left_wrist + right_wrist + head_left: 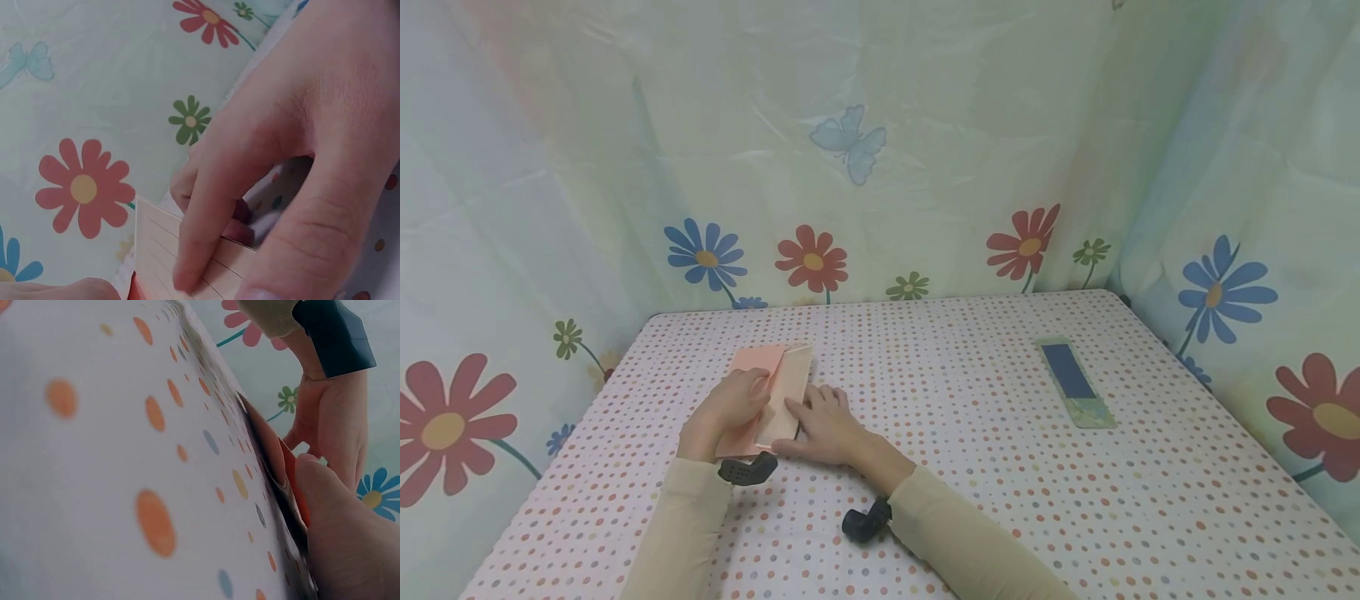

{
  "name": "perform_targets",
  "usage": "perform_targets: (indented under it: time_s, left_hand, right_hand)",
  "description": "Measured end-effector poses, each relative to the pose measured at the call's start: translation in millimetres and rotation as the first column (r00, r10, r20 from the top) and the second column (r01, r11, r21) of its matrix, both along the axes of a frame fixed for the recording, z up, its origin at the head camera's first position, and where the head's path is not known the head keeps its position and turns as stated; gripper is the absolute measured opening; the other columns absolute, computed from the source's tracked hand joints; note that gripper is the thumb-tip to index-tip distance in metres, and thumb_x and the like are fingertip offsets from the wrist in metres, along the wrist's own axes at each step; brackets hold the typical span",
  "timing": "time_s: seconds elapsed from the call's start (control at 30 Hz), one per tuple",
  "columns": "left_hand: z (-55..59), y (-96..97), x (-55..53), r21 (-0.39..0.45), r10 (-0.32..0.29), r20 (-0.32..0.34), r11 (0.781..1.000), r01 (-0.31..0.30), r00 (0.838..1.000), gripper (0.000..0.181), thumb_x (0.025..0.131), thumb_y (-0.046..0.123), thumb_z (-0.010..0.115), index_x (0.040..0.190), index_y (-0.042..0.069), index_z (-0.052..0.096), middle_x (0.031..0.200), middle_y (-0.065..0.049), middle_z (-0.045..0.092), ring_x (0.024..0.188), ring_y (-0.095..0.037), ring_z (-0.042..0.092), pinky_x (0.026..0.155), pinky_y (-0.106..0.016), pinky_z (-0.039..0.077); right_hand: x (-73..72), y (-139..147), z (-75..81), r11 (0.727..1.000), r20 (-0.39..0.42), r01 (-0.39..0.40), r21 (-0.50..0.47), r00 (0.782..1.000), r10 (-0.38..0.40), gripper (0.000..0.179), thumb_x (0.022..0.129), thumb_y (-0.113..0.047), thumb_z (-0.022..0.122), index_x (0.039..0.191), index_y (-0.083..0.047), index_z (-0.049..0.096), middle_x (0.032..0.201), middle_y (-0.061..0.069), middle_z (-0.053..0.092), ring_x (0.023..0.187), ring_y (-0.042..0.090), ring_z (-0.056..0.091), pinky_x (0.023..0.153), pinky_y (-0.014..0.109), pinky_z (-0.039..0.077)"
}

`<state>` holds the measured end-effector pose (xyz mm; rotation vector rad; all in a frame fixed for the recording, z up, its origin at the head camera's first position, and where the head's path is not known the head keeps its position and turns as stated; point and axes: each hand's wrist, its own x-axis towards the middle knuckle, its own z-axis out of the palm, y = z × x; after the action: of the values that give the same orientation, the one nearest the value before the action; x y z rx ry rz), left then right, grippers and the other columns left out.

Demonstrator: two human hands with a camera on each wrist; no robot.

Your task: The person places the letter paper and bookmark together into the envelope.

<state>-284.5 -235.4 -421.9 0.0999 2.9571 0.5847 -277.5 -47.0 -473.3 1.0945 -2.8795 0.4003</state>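
A notebook (pixel 790 379) with a salmon-pink side and ruled cream paper lies on the table, left of centre. My left hand (pixel 730 408) holds its pink part, thumb on top; only a bit of this hand (pixel 65 291) enters the left wrist view. Bent over the right edge is my right hand (pixel 827 429), its index finger and thumb on the ruled page (pixel 159 240) and other fingers past the edge. In the right wrist view a reddish sheet (pixel 292 478) stands raised between the right thumb and the left hand (pixel 337 412). Its underside is hidden.
A flat green-patterned piece with a dark blue rectangle (pixel 1070 372) lies on the right of the table. The dotted tablecloth (pixel 947 467) covers the tabletop. Flowered curtains (pixel 925 167) hang behind and on both sides. Each wrist carries a small black camera (pixel 867 521).
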Motion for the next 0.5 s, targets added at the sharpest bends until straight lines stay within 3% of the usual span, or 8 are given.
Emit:
perform_targets:
  time_s: [0.2,0.3,0.5]
  left_hand:
    - [0.7,-3.8,2.5,0.028,0.036,0.01,0.999,-0.036,0.999,0.045,0.101,0.022,0.038,0.143,0.006,0.039,0.146,-0.022,0.041,0.136,-0.041,0.036,0.11,-0.058,0.03]
    - [0.5,-4.0,2.7,0.021,0.024,0.005,0.999,-0.024,1.0,0.046,0.099,0.022,0.042,0.142,0.005,0.04,0.144,-0.02,0.044,0.133,-0.04,0.04,0.109,-0.057,0.032]
    - [-1.2,-2.2,2.5,-0.005,0.002,-0.021,1.0,-0.002,1.0,0.046,0.096,0.017,0.045,0.14,0.005,0.044,0.14,-0.02,0.048,0.13,-0.038,0.045,0.109,-0.054,0.034]
  right_hand:
    - [-0.1,0.7,0.2,1.0,-0.006,-0.026,-0.012,1.0,0.026,0.07,0.089,-0.069,0.035,0.144,-0.026,0.043,0.118,0.001,0.046,0.105,0.016,0.039,0.102,0.044,0.029]
    - [-0.4,1.4,-0.6,0.999,-0.005,-0.046,-0.026,0.999,0.046,0.069,0.09,-0.065,0.037,0.146,-0.026,0.038,0.117,0.0,0.045,0.106,0.015,0.038,0.103,0.044,0.029]
    - [-1.0,1.6,-2.2,0.996,0.018,-0.051,-0.074,0.998,0.052,0.077,0.089,-0.063,0.041,0.152,-0.021,0.024,0.147,0.005,0.037,0.131,0.021,0.036,0.109,0.046,0.027]
